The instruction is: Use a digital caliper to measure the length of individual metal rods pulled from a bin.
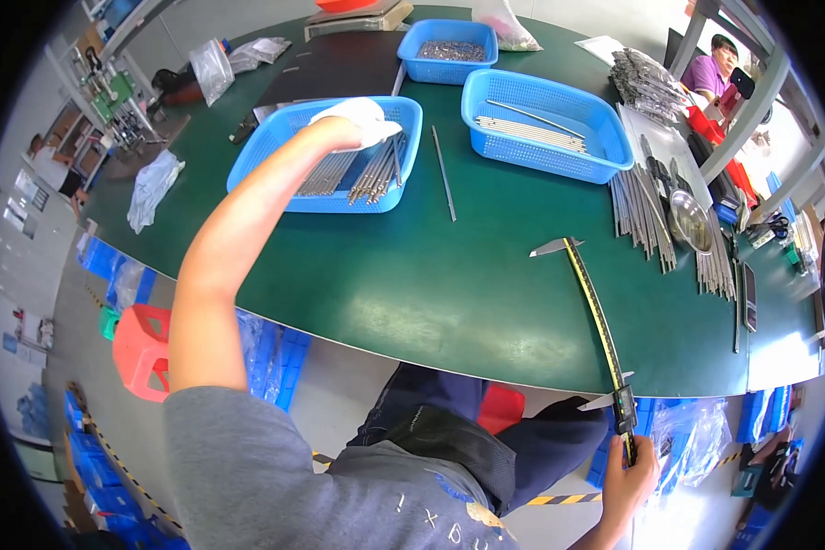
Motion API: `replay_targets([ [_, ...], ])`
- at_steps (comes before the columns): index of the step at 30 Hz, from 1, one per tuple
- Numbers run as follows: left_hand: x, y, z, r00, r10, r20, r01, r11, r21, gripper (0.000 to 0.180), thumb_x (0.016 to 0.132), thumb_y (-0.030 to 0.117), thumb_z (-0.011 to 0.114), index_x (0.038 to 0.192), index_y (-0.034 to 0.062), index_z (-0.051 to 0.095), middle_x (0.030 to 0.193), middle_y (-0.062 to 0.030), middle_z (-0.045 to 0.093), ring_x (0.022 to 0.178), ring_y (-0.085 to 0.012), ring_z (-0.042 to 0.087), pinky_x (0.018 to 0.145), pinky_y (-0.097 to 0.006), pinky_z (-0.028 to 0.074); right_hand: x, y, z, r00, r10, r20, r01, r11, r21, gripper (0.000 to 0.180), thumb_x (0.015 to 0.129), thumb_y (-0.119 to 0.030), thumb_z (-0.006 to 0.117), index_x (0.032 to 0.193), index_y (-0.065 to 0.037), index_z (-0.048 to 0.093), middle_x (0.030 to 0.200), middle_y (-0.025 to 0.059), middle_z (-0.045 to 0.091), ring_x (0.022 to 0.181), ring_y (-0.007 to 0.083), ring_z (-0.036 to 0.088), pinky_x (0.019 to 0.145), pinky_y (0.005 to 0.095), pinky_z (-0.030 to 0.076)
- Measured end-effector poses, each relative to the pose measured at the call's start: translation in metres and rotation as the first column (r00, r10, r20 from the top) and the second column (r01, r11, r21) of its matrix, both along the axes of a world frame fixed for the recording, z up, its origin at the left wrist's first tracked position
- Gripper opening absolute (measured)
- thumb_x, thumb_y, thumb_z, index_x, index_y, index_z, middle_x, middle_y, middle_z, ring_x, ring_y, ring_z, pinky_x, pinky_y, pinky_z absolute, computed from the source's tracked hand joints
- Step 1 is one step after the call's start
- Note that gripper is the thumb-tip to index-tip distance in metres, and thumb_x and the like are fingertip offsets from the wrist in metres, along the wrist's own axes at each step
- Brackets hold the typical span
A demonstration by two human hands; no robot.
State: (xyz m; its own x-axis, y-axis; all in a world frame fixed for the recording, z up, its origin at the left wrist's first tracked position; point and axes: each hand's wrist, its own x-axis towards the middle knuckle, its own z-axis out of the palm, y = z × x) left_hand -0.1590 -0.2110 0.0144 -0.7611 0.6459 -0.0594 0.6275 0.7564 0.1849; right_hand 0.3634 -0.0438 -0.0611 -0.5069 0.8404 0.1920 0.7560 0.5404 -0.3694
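My left hand [362, 121], in a white glove, reaches over the right part of a blue plastic basket [247, 163]. Thin metal rods [373, 174] lie under and beside it in the basket. The fingers are hard to make out against the rods, so I cannot tell whether they grip one. At the lower right, my right hand [630, 478] is bare and closed around the lower end of a digital caliper [599, 321]. Its long beam points away from me over the table, with the jaws near the table edge. A single rod [444, 174] lies on the green table right of the basket.
Another blue basket [550, 163] holds several rods, and a smaller one [412, 69] behind holds small metal parts. At right lie bundles of rods [637, 215], a metal bowl [689, 220] and a phone [750, 295]. A person in purple [706, 75] sits beyond the rack.
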Motion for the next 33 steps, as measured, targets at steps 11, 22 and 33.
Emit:
replay_targets([
  [11,-0.099,0.019,-0.093,0.730,0.038,0.682,-0.364,0.866,0.341,0.017,0.078,0.024,0.063,0.081,0.0077,0.064,0.072,-0.0073,0.062,0.061,-0.0188,0.058,0.053,-0.034,0.046,-0.009,-0.018,0.007,0.996,-0.090,0.011,0.090,0.996,0.006,0.026,0.079,-0.026,0.070,0.082,-0.004,0.058,0.062,0.0077,0.053,0.055,0.0232,0.052,0.052,0.0343,0.039],
  [22,0.083,0.039,0.048,0.645,-0.652,0.400,0.044,0.554,0.832,0.019,0.091,0.012,0.055,0.106,0.0026,0.061,0.082,0.0019,0.056,0.069,-0.0050,0.053,0.057,-0.020,0.045,-0.011,-0.018,0.005,0.995,-0.086,-0.055,0.083,0.995,-0.049,0.026,0.076,-0.025,0.073,0.084,-0.005,0.058,0.059,0.0061,0.050,0.048,0.0185,0.048,0.047,0.0310,0.037],
  [33,0.238,0.088,-0.089,0.114,-0.847,-0.519,0.946,-0.067,0.317,0.020,0.068,0.011,0.063,0.088,0.0118,0.064,0.082,-0.0031,0.060,0.076,-0.0195,0.061,0.079,-0.035,0.053,0.000,-0.030,0.007,0.995,-0.074,-0.073,0.072,0.997,-0.040,0.028,0.073,-0.023,0.076,0.086,-0.004,0.061,0.067,0.0083,0.059,0.052,0.0190,0.054,0.051,0.0298,0.043],
])
